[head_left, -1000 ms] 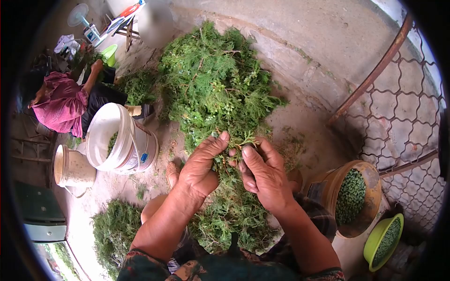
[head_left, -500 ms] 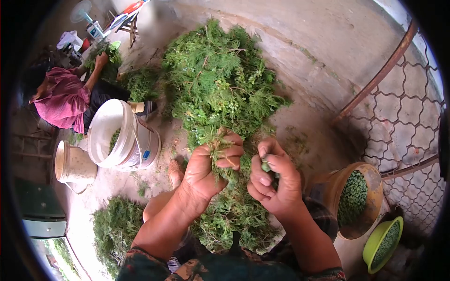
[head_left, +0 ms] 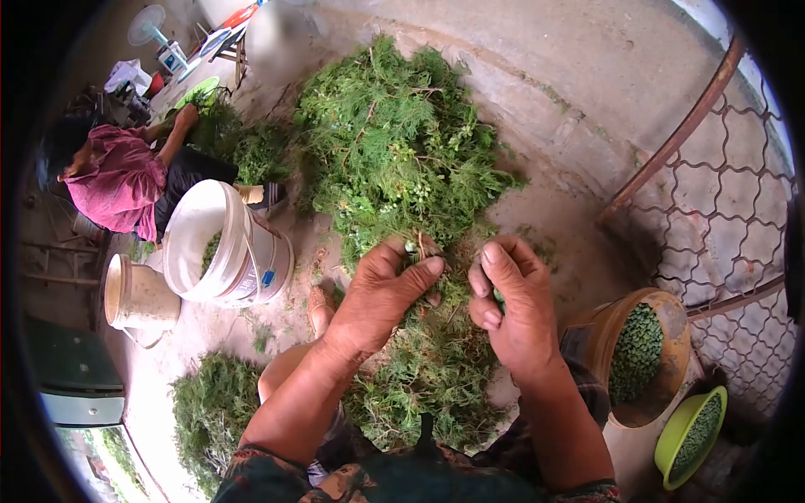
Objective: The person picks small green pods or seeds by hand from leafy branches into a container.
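Over the lap, my left hand [head_left: 387,293] is closed round a leafy green sprig [head_left: 421,245], its thumb pressed near the stem. Beside it on the right, my right hand [head_left: 518,302] has its fingers curled in, with small green berries [head_left: 498,297] partly visible between them. The two hands are a short gap apart. Beyond them lies a big heap of green branches [head_left: 394,142]. More cut greenery [head_left: 428,386] lies below and between my forearms.
At right stand a bucket of green berries [head_left: 637,352], a lime basin of berries [head_left: 692,436] and a wire fence [head_left: 721,201]. Left are a white bucket [head_left: 197,243], a smaller bucket [head_left: 138,293], another branch pile [head_left: 214,411] and a seated person [head_left: 122,184] handling greenery.
My left hand has turned, its thumb now lying over the sprig. The right hand has shifted slightly right. The other person's hand has moved lower, beside a green basin.
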Action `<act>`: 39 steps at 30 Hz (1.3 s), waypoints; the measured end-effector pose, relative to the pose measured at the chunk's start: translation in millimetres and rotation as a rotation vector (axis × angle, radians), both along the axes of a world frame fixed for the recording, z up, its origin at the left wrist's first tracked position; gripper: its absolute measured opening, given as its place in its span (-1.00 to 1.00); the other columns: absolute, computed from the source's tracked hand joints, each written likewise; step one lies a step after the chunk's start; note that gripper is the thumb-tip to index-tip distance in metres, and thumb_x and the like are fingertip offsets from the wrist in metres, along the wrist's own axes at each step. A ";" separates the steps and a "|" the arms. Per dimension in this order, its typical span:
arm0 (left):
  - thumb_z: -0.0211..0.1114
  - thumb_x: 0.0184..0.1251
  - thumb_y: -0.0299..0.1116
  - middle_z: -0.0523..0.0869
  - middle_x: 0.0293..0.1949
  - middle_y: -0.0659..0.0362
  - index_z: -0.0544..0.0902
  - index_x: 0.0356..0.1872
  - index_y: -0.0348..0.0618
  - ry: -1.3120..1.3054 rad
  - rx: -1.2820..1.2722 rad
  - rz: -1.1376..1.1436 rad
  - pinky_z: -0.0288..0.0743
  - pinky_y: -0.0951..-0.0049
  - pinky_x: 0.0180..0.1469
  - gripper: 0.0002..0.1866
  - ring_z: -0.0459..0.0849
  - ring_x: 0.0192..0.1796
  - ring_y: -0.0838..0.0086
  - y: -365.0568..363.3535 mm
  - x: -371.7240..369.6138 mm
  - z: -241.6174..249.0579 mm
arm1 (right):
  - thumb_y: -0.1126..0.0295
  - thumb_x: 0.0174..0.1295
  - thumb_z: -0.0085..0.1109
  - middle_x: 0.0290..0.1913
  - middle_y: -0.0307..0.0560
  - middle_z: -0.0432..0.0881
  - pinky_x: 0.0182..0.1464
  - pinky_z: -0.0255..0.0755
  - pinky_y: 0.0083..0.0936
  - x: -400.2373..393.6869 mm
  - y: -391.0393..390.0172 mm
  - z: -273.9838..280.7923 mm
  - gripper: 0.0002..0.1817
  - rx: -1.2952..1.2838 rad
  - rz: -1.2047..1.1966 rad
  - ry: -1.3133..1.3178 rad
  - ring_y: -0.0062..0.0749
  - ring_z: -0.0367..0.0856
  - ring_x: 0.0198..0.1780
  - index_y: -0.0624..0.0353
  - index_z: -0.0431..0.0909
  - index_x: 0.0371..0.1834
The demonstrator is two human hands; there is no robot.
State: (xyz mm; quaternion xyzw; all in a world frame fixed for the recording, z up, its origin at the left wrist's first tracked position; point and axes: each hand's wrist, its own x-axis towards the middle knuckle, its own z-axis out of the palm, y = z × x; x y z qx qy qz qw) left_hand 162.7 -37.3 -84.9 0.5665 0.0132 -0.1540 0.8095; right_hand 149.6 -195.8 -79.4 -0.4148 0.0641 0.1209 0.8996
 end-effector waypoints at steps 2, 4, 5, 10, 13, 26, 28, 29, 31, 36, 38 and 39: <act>0.19 0.30 -0.43 0.59 -0.40 0.29 0.53 -0.16 -0.25 -0.071 0.148 -0.035 0.41 0.65 -0.37 -0.84 0.50 -0.40 0.68 -1.0 0.7 -10.6 | 0.33 0.23 0.17 -0.53 -0.33 0.44 -0.63 0.16 -0.76 0.6 -2.0 2.5 -0.86 -0.173 -0.048 -0.062 -0.76 0.26 -0.64 0.15 0.49 -0.33; 0.22 0.28 -0.41 0.61 -0.42 0.27 0.55 -0.19 -0.24 -0.071 0.229 -0.074 0.41 0.65 -0.39 -0.84 0.50 -0.42 0.68 -2.0 -0.9 -6.0 | 0.37 0.21 0.18 -0.52 -0.32 0.47 -0.59 0.22 -0.75 6.1 7.5 -12.8 -0.88 -0.430 -0.152 -0.353 -0.74 0.31 -0.61 0.16 0.49 -0.33; 0.24 0.26 -0.39 0.62 -0.44 0.26 0.56 -0.22 -0.24 -0.076 0.313 -0.112 0.41 0.65 -0.41 -0.84 0.50 -0.44 0.67 -2.7 -1.8 -3.3 | 0.40 0.19 0.19 -0.51 -0.31 0.49 -0.55 0.29 -0.74 7.8 10.8 -18.3 -0.89 -0.682 -0.254 -0.650 -0.71 0.37 -0.58 0.17 0.50 -0.34; 0.17 0.21 -0.55 0.62 -0.48 0.26 0.58 -0.32 -0.29 -0.169 0.393 -0.073 0.41 0.64 -0.42 -0.94 0.50 -0.44 0.71 -5.0 -6.5 -13.0 | 0.43 0.09 0.24 -0.38 0.04 0.59 -0.42 0.47 -0.39 0.9 15.1 -23.5 -0.79 -1.157 -0.258 -0.795 -0.12 0.60 -0.44 0.24 0.50 -0.24; 0.12 0.17 -0.62 0.64 -0.50 0.22 0.58 -0.34 -0.31 -0.335 0.707 -0.006 0.41 0.59 -0.43 -0.91 0.50 -0.43 0.72 -10.2 -9.3 -11.3 | 0.43 0.10 0.22 -0.40 0.06 0.59 -0.43 0.46 -0.38 0.4 13.1 -24.2 -0.80 -1.235 -0.247 -0.782 -0.11 0.60 -0.46 0.24 0.49 -0.23; 0.10 0.35 -0.30 0.53 -0.55 0.31 0.58 -0.30 -0.22 0.064 0.388 0.122 0.25 0.66 -0.51 -0.81 0.40 -0.54 0.69 3.1 5.8 -5.0 | 0.52 0.13 -0.05 -0.62 -0.12 0.41 -0.62 0.19 -0.54 0.8 -1.1 -9.7 -0.90 -0.576 0.034 -0.262 -0.60 0.29 -0.64 0.30 0.40 -0.31; 0.09 0.35 -0.30 0.53 -0.52 0.30 0.58 -0.27 -0.21 0.154 0.192 0.077 0.26 0.67 -0.50 -0.81 0.41 -0.52 0.68 5.5 7.5 -0.8 | 0.44 0.16 -0.11 -0.60 -0.23 0.40 -0.68 0.00 -0.69 -0.3 -3.8 2.0 -0.92 -0.196 0.126 -0.021 -0.73 0.13 -0.69 0.22 0.36 -0.39; 0.08 0.36 -0.30 0.53 -0.49 0.29 0.57 -0.24 -0.19 0.252 -0.006 0.028 0.27 0.69 -0.48 -0.81 0.42 -0.51 0.66 5.8 7.6 0.7 | 0.44 0.16 -0.11 -0.60 -0.23 0.40 -0.68 0.00 -0.69 0.9 -4.4 4.0 -0.92 -0.196 0.127 -0.025 -0.73 0.13 -0.69 0.22 0.36 -0.39; 0.07 0.37 -0.27 0.52 -0.47 0.28 0.56 -0.18 -0.18 0.241 -0.031 0.011 0.28 0.69 -0.46 -0.79 0.42 -0.49 0.63 0.0 6.0 0.7 | 0.45 0.16 -0.11 -0.59 -0.23 0.40 -0.69 0.03 -0.68 1.6 -7.7 5.4 -0.92 -0.037 0.120 0.044 -0.72 0.15 -0.70 0.22 0.36 -0.38; 0.23 0.28 -0.24 0.63 -0.35 0.25 0.61 -0.26 -0.21 0.088 0.046 0.077 0.36 0.66 -0.37 -0.77 0.48 -0.45 0.63 -6.3 4.8 -2.2 | 0.49 0.19 -0.03 -0.60 -0.37 0.32 -0.63 0.03 -0.70 -0.4 -1.0 -4.5 -0.92 -0.424 0.102 -0.107 -0.78 0.17 -0.62 0.25 0.41 -0.40; 0.26 0.25 -0.28 0.65 -0.34 0.26 0.62 -0.28 -0.21 0.007 0.082 0.068 0.37 0.66 -0.36 -0.81 0.48 -0.44 0.66 -10.9 2.9 -8.5 | 0.48 0.19 0.02 -0.60 -0.41 0.27 -0.61 0.05 -0.70 -1.1 2.9 -10.7 -0.91 -0.550 0.095 -0.143 -0.81 0.17 -0.58 0.28 0.42 -0.41; 0.30 0.22 -0.33 0.66 -0.33 0.27 0.63 -0.31 -0.21 -0.066 0.119 0.057 0.38 0.66 -0.34 -0.84 0.48 -0.43 0.69 -12.0 0.8 -10.6 | 0.49 0.19 0.02 -0.60 -0.42 0.26 -0.60 0.04 -0.70 -2.1 5.7 -10.8 -0.91 -0.629 0.079 -0.151 -0.82 0.16 -0.57 0.28 0.43 -0.41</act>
